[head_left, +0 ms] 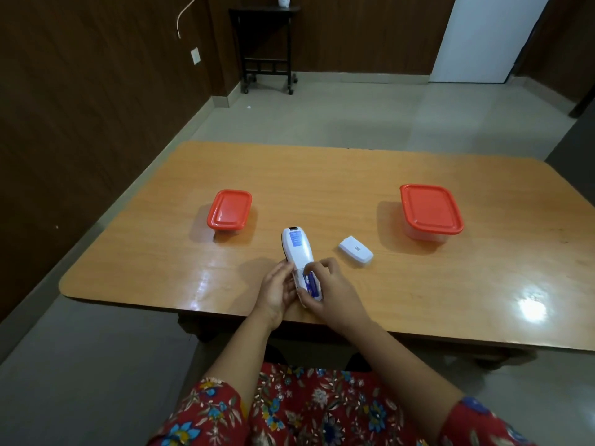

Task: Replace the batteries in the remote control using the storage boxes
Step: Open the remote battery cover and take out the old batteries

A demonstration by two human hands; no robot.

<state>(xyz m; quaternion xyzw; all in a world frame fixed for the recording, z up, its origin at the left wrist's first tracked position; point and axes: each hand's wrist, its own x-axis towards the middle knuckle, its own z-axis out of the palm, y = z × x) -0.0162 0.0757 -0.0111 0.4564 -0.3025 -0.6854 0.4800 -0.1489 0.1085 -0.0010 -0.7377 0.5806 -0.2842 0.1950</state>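
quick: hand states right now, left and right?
Left hand: grips the white plastic remote control.
Right hand: fingertips pinch a blue cylindrical battery in its open compartment.

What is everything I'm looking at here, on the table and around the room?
table: one, orange-brown wood, middle of the room
left storage box: one, red lid on, table's left side
right storage box: one, red lid on, table's right side
remote control: one, white, back up, near the table's front edge
battery: at least one, blue, in the remote control's open compartment
battery cover: one, white, lying on the table right of the remote control
side stand: one, black, against the far wall
left hand: one, holds the remote control's side
right hand: one, fingertips on the battery
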